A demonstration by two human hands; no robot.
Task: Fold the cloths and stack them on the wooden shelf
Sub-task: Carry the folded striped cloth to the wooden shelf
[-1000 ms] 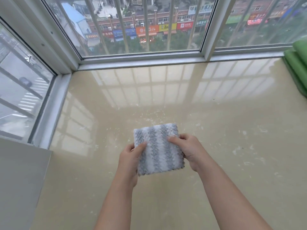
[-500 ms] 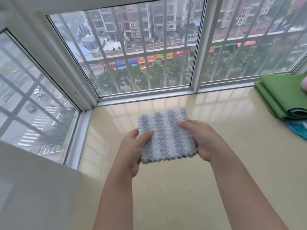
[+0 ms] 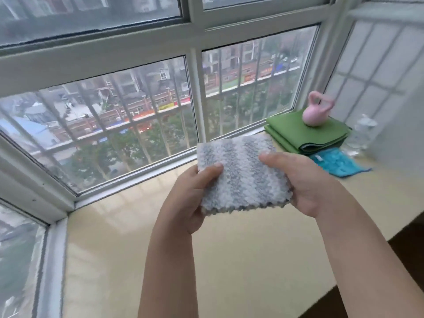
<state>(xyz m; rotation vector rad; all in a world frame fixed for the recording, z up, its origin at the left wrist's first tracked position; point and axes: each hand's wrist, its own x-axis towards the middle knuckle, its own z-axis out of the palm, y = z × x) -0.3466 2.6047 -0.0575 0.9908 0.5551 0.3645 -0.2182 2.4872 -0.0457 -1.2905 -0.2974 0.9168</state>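
1. While the folded grey striped cloth (image 3: 243,175) hangs in the air over the cream sill (image 3: 229,260), your left hand (image 3: 190,198) and right hand (image 3: 307,187) pinch its side edges, fingers (image 3: 212,172) clamped.
2. Keep layers squeezed flat.
3. Wooden shelf isn't visible; carry level, set down edges aligned.

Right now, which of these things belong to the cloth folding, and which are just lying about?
Job: grey striped cloth, held by left hand and right hand; teal cloth.

Lying about: green mat, pink kettlebell, clear bottle.
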